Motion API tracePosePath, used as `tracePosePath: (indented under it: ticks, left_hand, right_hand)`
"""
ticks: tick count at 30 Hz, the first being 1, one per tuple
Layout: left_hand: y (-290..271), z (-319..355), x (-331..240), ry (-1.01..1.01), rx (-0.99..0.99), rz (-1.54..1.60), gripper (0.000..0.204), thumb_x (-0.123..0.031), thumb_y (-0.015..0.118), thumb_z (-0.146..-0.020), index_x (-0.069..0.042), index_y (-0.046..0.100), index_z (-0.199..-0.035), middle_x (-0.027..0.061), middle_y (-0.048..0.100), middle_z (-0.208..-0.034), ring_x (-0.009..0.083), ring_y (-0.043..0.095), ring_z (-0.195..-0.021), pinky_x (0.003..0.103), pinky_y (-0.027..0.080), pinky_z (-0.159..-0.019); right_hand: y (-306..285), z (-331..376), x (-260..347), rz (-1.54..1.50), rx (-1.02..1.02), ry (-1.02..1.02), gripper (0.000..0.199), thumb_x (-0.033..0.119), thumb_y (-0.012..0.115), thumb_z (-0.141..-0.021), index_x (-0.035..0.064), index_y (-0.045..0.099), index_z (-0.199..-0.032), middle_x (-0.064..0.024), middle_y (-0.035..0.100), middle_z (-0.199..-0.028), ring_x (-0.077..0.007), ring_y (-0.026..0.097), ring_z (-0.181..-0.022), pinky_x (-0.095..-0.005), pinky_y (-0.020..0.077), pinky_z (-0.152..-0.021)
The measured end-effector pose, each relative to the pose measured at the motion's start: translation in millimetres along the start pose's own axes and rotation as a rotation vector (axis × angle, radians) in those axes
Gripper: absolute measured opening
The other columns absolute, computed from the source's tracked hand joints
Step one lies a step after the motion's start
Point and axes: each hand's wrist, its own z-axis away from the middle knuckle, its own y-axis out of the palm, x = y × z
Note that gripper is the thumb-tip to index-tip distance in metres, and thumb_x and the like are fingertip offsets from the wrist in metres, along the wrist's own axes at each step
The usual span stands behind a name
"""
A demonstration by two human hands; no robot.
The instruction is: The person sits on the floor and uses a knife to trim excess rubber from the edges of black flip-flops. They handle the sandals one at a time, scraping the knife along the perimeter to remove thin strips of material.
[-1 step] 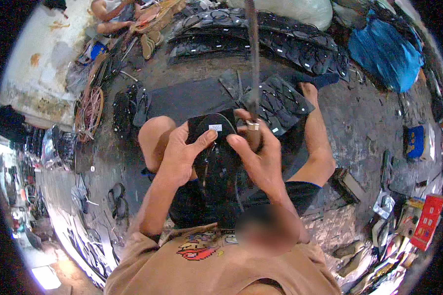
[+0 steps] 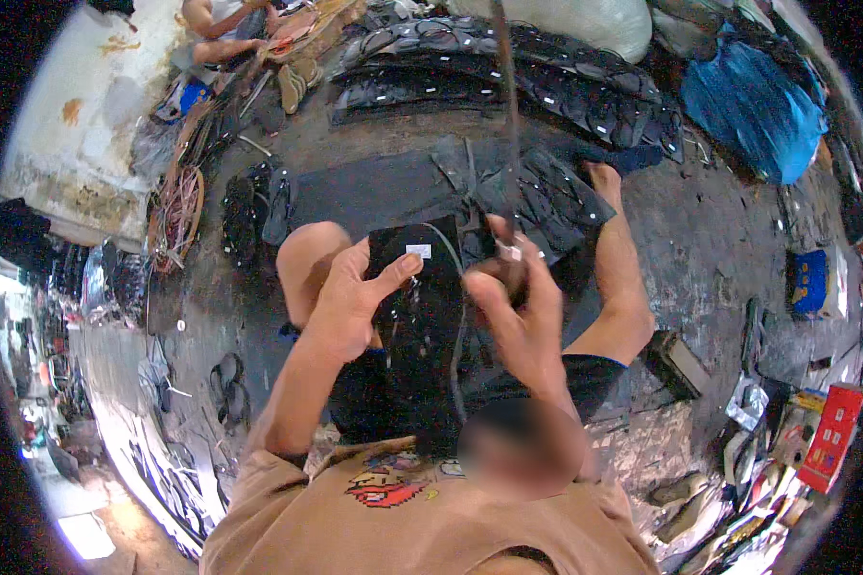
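Observation:
My left hand (image 2: 350, 297) is closed on the upper left of a flat black sole piece (image 2: 417, 316), thumb pressed on top beside a small white label (image 2: 418, 252). The piece stands above my lap, and a grey line or strip (image 2: 458, 350) curves along its right side. Just right of it, my right hand (image 2: 518, 316) is curled and slightly blurred, with white bands on its fingers. Something dark shows within its grip, but I cannot make out what. A long thin brown strip (image 2: 508, 134) comes down from the top edge to those fingers; whether they hold it is unclear.
Beyond my legs lie a dark mat (image 2: 364, 192) and black sandals (image 2: 556, 206). Rows of labelled black sandals (image 2: 431, 91) span the back, beside a blue bag (image 2: 753, 110). Another person (image 2: 230, 29) sits back left. A red box (image 2: 831, 436) stands at right.
My right hand has moved slightly right, away from the label, and the brown strip's lower end has shifted right with it. The left hand keeps its grip on the sole piece.

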Motion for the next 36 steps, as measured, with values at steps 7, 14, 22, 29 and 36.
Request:
tracePosePath:
  ticks: [7, 14, 22, 29, 36]
  left_hand:
    - [-32, 30, 12, -0.175, 0.033, 0.223, 0.03, -0.02, 0.072, -0.098, -0.005, 0.065, -0.123, 0.0044, 0.074, -0.106, 0.0171, 0.072, -0.095, 0.032, 0.059, -0.081]
    - [-28, 24, 18, -0.154, 0.031, 0.121, 0.029, -0.021, 0.076, -0.097, -0.003, 0.065, -0.118, 0.0037, 0.073, -0.106, 0.0138, 0.07, -0.091, 0.031, 0.057, -0.081]
    - [-21, 7, 3, -0.128, 0.109, -0.243, 0.032, -0.022, 0.076, -0.097, -0.001, 0.063, -0.118, 0.0019, 0.071, -0.102, 0.0107, 0.066, -0.092, 0.029, 0.056, -0.083]
    - [-12, -4, -10, -0.179, 0.192, -0.315, 0.037, -0.023, 0.075, -0.098, -0.001, 0.062, -0.125, 0.0023, 0.07, -0.109, 0.011, 0.066, -0.098, 0.029, 0.055, -0.088]
    - [-10, -10, -29, 0.247, -0.098, 0.522, 0.023, -0.01, 0.074, -0.095, -0.004, 0.069, -0.116, 0.0061, 0.073, -0.111, 0.0151, 0.07, -0.101, 0.038, 0.06, -0.091]
  right_hand:
    - [-38, 153, -36, 0.445, 0.287, 0.365, 0.022, 0.025, 0.057, -0.101, 0.0067, 0.062, -0.113, -0.0246, 0.065, -0.078, -0.0449, 0.067, -0.07, -0.0492, 0.0506, -0.063]
    - [-54, 173, -52, 0.582, 0.373, 0.374, 0.03, 0.033, 0.061, -0.099, 0.0062, 0.06, -0.112, -0.0267, 0.067, -0.083, -0.0516, 0.066, -0.081, -0.0563, 0.0506, -0.069]
    - [-40, -2, -15, 0.458, 0.574, 0.185, 0.042, 0.044, 0.049, -0.107, 0.011, 0.063, -0.128, -0.0272, 0.072, -0.094, -0.0501, 0.069, -0.089, -0.0578, 0.0541, -0.081]
    - [-9, -80, -62, 0.491, 0.555, -0.264, 0.05, 0.044, 0.042, -0.111, 0.0058, 0.059, -0.138, -0.017, 0.07, -0.081, -0.0339, 0.069, -0.07, -0.042, 0.052, -0.063]
    - [-72, -28, -107, 0.036, -0.085, 0.311, 0.05, 0.051, 0.038, -0.112, 0.0081, 0.06, -0.123, 0.0031, 0.045, -0.065, -0.0069, 0.042, -0.053, -0.0257, 0.0339, -0.047]
